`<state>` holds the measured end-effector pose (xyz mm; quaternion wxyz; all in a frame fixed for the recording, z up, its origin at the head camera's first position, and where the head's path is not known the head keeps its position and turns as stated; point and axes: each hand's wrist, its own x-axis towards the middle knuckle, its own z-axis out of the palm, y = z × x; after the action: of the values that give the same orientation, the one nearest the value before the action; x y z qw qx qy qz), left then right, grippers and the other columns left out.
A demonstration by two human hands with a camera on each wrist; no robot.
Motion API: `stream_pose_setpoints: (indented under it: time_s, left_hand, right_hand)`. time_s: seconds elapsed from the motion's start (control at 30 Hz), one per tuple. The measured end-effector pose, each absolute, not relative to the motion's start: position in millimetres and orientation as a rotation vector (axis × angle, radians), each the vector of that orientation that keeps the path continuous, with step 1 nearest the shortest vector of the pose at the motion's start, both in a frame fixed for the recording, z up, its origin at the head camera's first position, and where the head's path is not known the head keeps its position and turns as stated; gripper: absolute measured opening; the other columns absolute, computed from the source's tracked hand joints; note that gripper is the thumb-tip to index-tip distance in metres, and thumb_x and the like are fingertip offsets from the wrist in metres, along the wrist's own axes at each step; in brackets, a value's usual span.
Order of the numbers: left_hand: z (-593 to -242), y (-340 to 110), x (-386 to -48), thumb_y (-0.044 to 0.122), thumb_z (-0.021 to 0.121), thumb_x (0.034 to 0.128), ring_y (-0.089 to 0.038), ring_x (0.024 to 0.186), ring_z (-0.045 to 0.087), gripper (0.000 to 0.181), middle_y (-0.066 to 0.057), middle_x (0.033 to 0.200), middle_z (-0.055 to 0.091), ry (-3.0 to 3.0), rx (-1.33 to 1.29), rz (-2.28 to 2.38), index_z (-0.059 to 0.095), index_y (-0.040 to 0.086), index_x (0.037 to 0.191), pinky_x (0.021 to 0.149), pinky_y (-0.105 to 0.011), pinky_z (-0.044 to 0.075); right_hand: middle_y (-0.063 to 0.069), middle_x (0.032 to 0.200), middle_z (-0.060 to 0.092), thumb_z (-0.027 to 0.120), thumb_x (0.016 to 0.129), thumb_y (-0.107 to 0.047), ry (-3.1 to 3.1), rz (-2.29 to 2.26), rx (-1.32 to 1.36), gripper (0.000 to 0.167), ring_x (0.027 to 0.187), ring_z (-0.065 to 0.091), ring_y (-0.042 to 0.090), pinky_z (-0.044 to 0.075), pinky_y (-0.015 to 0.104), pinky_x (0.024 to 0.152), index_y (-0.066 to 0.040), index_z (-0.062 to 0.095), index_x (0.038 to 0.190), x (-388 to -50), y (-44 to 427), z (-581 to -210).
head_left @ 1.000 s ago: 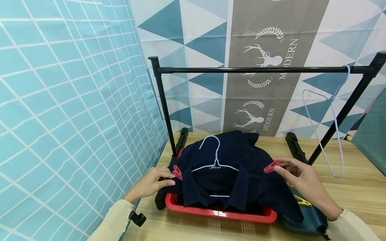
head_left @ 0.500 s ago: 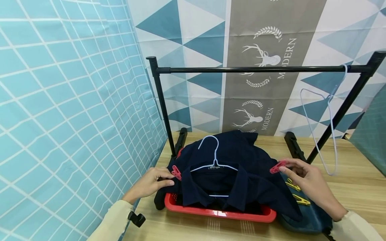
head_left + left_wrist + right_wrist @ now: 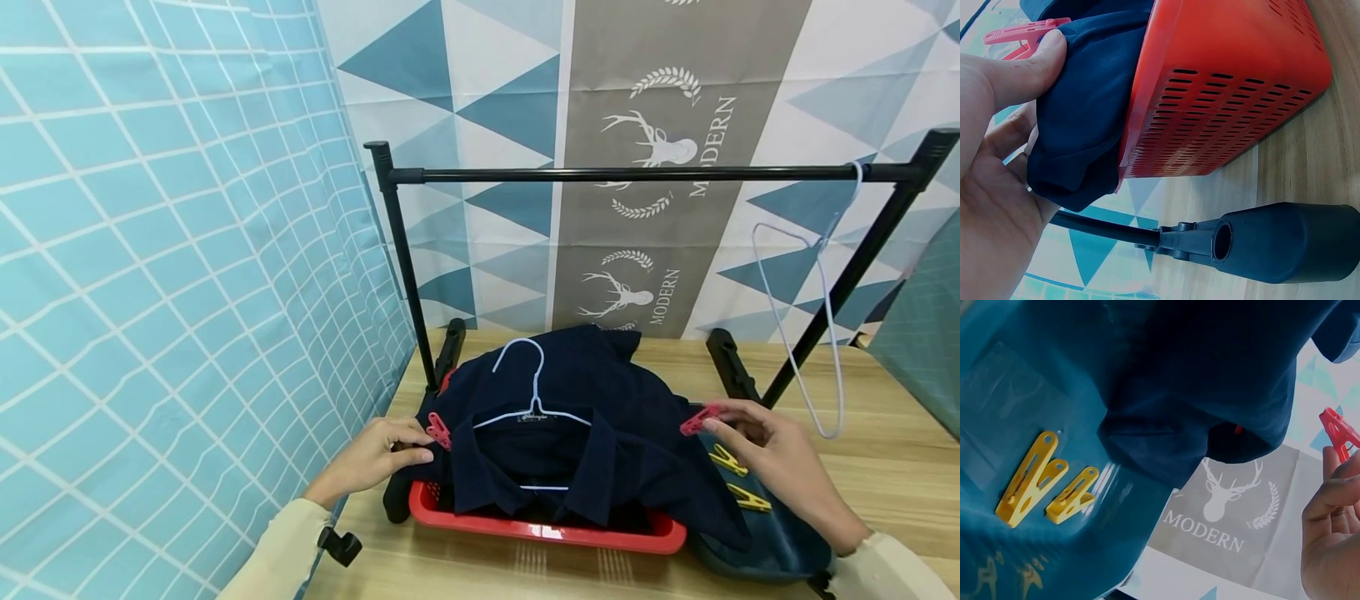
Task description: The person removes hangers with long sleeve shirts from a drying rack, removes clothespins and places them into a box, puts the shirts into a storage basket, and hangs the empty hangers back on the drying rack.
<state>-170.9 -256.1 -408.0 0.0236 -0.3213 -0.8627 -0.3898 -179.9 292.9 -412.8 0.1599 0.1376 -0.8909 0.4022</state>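
The dark blue shirt (image 3: 641, 417) lies spread over the red basket (image 3: 547, 532), its open collar toward the basket's near rim. The basket sits near the left edge of the table (image 3: 892, 425). A white hanger (image 3: 537, 392) is inside the collar, hook upward. The left hand (image 3: 378, 454) is clamped on the shirt, thumb and fingers pinching cloth at the basket's left rim. Just beside its fingertips, one pink clothespin (image 3: 438, 431) is clipped at the shirt's shoulder; whether it also grips the hanger is hidden. The right hand (image 3: 780, 454) pinches a second pink clothespin (image 3: 699, 419), its fingers together on it, apart from the shirt. To the basket's right, a dark blue-green tray (image 3: 783, 546) bears two yellow clothespins (image 3: 748, 497); the shirt's sleeve overlaps its left edge.
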Motion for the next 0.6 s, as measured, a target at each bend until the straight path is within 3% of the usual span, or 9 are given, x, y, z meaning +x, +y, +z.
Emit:
stream_pose_setpoints:
  time_s: [0.37, 0.6]
  left_hand:
    - [-411, -257, -172, 0.011, 0.074, 0.0954, -0.008, 0.08, 0.06, 0.017, -0.002, 0.099, 0.074, -2.657, -1.005, -1.21, 0.08, 0.007, 0.111, 0.069, -0.029, 0.052]
    - [-412, -258, -172, 0.012, 0.073, 0.0959, -0.008, 0.082, 0.061, 0.018, -0.001, 0.1, 0.073, -2.677, -0.98, -1.194, 0.08, 0.008, 0.112, 0.07, -0.03, 0.052]
  right_hand:
    - [0.011, 0.102, 0.07, 0.067, 0.103, -0.03, -2.605, 1.16, 0.316, 0.037, 0.06, 0.057, 0.017, 0.041, 0.029, 0.05, -0.007, 0.064, 0.132, -180, 306, -418]
    - [0.011, 0.109, 0.07, 0.065, 0.104, -0.036, -2.659, 1.157, 0.253, 0.041, 0.065, 0.06, 0.016, 0.047, 0.029, 0.054, -0.006, 0.063, 0.133, -180, 310, -422]
